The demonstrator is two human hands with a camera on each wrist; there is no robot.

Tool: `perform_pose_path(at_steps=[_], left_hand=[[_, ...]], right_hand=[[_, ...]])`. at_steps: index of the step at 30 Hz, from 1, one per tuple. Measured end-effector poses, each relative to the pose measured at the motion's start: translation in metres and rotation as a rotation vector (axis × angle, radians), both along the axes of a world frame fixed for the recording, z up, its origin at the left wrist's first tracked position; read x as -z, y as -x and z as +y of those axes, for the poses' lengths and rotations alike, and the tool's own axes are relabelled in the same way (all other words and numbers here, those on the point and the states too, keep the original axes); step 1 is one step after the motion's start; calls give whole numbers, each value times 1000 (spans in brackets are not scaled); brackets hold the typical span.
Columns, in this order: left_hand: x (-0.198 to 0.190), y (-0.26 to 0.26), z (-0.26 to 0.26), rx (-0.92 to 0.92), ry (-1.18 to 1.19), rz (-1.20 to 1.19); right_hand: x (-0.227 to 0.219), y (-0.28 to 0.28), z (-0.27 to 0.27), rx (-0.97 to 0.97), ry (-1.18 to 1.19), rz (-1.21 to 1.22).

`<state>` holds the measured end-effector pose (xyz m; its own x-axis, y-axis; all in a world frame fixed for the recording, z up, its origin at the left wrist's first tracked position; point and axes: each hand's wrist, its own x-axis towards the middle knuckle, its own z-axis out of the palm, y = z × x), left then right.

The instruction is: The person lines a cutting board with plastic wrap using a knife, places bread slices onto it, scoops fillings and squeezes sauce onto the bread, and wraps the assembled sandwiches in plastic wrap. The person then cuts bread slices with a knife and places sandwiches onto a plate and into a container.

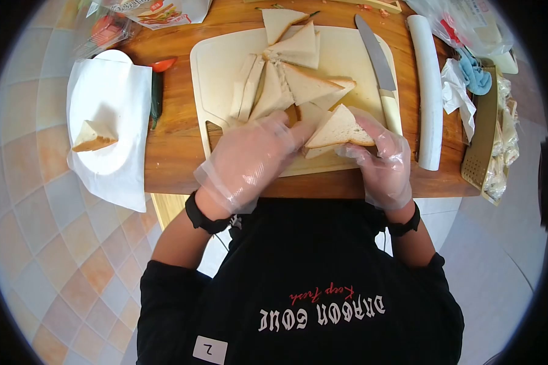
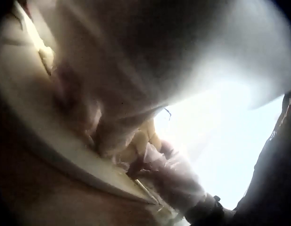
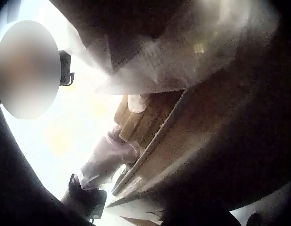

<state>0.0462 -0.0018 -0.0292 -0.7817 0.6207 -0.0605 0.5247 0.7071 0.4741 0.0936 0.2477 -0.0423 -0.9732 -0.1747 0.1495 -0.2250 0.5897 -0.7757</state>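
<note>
In the head view the right hand point(image 1: 386, 158), in a clear plastic glove, pinches a triangular piece of bread point(image 1: 341, 129) at its right side, above the near edge of the cutting board point(image 1: 225, 48). Beside it the gloved left hand point(image 1: 249, 155) is at the board's near edge, its fingertips close to the bread triangles; its exact contact is partly hidden. Several more bread triangles point(image 1: 307, 85) lie clustered on the board. Both wrist views are blurred; bread slices point(image 3: 136, 127) show between the hands in the right wrist view.
A knife point(image 1: 374, 55) lies along the board's right side, beside a white roll point(image 1: 426, 91). To the left, one bread triangle point(image 1: 96, 135) sits on white paper point(image 1: 128, 91), near a cucumber point(image 1: 156, 100). A basket point(image 1: 484, 128) with wrapped items stands at the right.
</note>
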Motion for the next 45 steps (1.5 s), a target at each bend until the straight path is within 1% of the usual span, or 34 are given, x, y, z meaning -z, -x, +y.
perform_pose_path(at_steps=[2, 6, 9, 11, 14, 17, 20, 21, 23, 27, 30, 32, 33, 35, 36, 38, 39, 41, 42, 44, 45], left_hand=[[-4, 5, -1, 73, 91, -6], [-2, 5, -4, 85, 93, 16], [0, 6, -6, 104, 35, 61], [1, 5, -7, 75, 58, 56], [-2, 6, -9, 84, 115, 53], [-1, 7, -9, 100, 65, 77], [8, 7, -10, 100, 25, 100], [7, 8, -11, 101, 26, 99], [3, 11, -12, 166, 53, 80], [-4, 10, -12, 183, 90, 48], [-8, 5, -12, 138, 63, 24], [-18, -1, -8, -48, -20, -137], [-18, -7, -4, -49, -21, -137], [-14, -19, 10, -184, -12, -135], [-12, -23, 17, -185, -14, -132], [-8, -29, 30, -290, 41, -70], [-4, -30, 30, -289, 38, -66], [3, -32, 30, -315, -4, -53], [6, -32, 28, -310, -6, -53], [10, -29, 23, -317, -131, -113], [9, -29, 24, -315, -130, -110]], right_hand=[[3, -2, 2, 3, -36, 19], [10, -1, 1, -4, -6, 67], [12, -1, 2, 4, 23, 70], [12, -2, 2, -3, 45, 54], [14, -4, 2, 12, 67, 37], [14, -4, 4, 7, 15, 46], [15, -3, 3, 2, 16, 68], [15, -3, 3, 3, 17, 68], [14, -3, 4, 1, 11, 63], [11, -4, 3, 7, 25, 39], [11, -5, 3, 8, 53, 43], [10, -6, 1, 24, 54, 39], [12, -7, -1, 23, 54, 38], [19, -9, -4, 74, 135, 84], [18, -9, -4, 72, 133, 87], [16, -9, -4, 49, 101, 71], [16, -8, -4, 49, 98, 75], [15, -8, -3, 49, 192, 0], [16, -9, -2, 53, 191, 0], [17, -8, 0, 47, 284, -100], [16, -8, 0, 47, 285, -97]])
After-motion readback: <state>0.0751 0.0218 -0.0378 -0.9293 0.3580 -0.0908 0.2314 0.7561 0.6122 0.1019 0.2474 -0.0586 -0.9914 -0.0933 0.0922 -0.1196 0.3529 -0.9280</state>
